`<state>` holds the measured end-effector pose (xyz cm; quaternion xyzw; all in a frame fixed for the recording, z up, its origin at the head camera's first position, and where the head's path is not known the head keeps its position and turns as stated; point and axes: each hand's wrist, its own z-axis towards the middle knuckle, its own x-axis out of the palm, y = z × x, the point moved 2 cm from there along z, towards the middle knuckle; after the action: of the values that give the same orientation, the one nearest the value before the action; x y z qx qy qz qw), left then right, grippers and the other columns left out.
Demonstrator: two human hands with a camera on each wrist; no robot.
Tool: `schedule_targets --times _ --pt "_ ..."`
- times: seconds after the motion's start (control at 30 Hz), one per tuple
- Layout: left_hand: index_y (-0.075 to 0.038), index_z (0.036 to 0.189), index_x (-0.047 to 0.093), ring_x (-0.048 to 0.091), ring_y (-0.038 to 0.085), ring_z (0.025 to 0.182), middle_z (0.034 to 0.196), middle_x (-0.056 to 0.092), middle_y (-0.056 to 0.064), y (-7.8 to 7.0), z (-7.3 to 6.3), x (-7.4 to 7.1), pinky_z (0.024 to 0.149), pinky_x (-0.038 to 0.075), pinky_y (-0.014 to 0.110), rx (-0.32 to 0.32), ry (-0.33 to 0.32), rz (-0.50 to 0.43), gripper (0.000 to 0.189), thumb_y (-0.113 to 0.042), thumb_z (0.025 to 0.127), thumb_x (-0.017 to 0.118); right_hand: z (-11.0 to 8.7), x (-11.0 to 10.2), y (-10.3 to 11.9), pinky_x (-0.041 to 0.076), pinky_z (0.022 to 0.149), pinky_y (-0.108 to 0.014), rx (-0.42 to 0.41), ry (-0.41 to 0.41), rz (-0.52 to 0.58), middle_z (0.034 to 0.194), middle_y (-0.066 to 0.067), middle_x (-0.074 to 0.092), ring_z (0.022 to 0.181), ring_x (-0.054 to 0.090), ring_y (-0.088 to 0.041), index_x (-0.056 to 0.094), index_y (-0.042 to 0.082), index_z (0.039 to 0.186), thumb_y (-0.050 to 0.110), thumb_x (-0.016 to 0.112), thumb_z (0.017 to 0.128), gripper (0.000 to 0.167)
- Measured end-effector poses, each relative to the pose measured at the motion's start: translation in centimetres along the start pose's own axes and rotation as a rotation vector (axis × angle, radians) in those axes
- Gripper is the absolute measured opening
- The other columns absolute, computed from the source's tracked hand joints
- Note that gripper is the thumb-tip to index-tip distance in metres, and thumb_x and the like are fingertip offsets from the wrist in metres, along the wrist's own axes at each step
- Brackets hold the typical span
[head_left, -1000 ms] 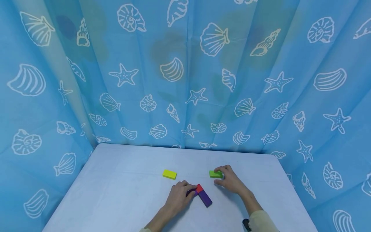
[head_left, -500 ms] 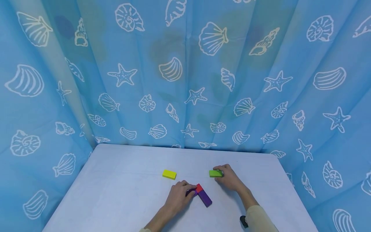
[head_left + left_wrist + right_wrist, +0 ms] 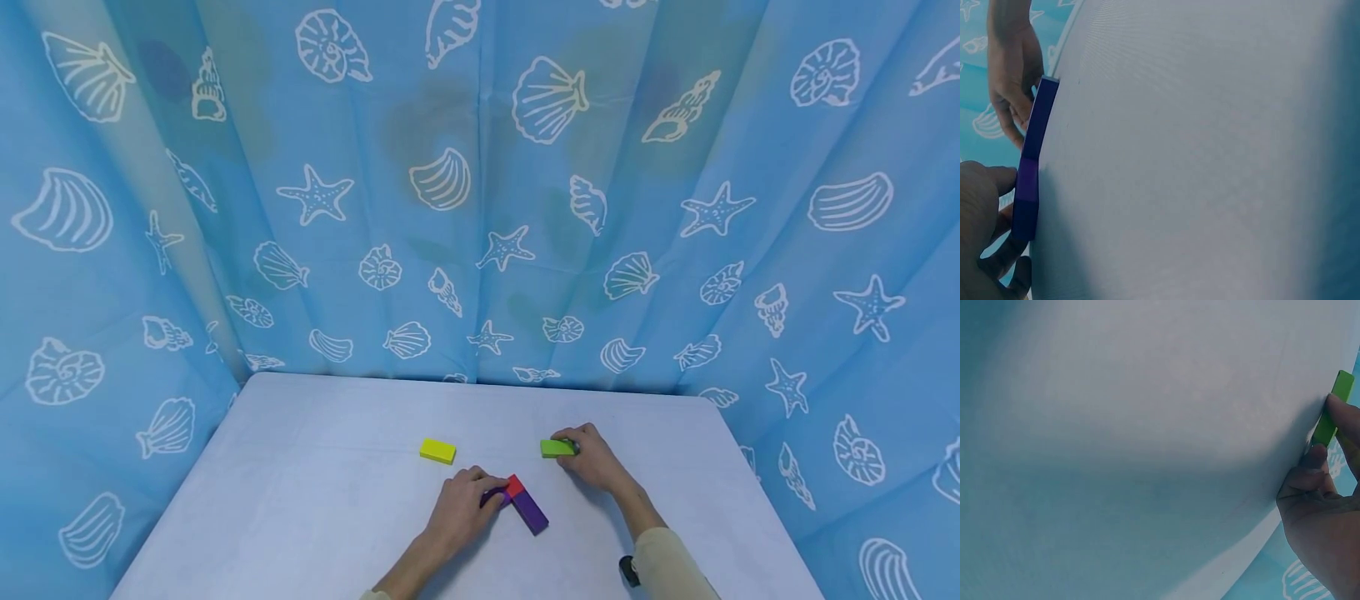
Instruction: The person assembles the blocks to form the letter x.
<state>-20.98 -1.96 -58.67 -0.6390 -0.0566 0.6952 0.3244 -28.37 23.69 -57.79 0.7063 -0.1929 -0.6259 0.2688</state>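
In the head view my left hand point(image 3: 463, 510) pinches a purple block point(image 3: 495, 497) lying on the white table, partly hidden by its fingers. Against that block's right end sits a red block point(image 3: 515, 486), and a dark purple block point(image 3: 531, 513) runs from it toward the front right. The left wrist view shows the thumb against the purple blocks point(image 3: 1029, 181) from the side. Farther right and back, my right hand point(image 3: 596, 461) grips the right end of a green block point(image 3: 556, 449). In the right wrist view, thumb and fingers hold this green block point(image 3: 1335, 406).
A yellow block point(image 3: 438, 451) lies on the table point(image 3: 315, 475), behind and left of the left hand. Blue curtains point(image 3: 480, 208) with white shell prints hang beyond the table's back edge and along both sides. The right wrist wears a dark band point(image 3: 629, 572).
The right thumb and fingers, spread at the green block's right end a second ago, have closed around it. The left hand and the purple and red blocks have stayed in place.
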Motion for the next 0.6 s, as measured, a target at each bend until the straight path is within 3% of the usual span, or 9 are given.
schedule_targets --times 0.6 --pt "-0.029 0.122 0.073 0.057 0.011 0.091 0.104 0.067 -0.007 0.11 0.04 0.06 0.076 0.045 0.030 0.010 0.005 0.010 0.028 -0.035 0.095 0.070 -0.09 0.01 0.17 0.045 0.101 -0.052 0.029 0.003 0.007 0.116 -0.013 0.050 0.106 0.053 -0.027 0.067 0.014 0.126 0.008 0.072 0.090 0.036"
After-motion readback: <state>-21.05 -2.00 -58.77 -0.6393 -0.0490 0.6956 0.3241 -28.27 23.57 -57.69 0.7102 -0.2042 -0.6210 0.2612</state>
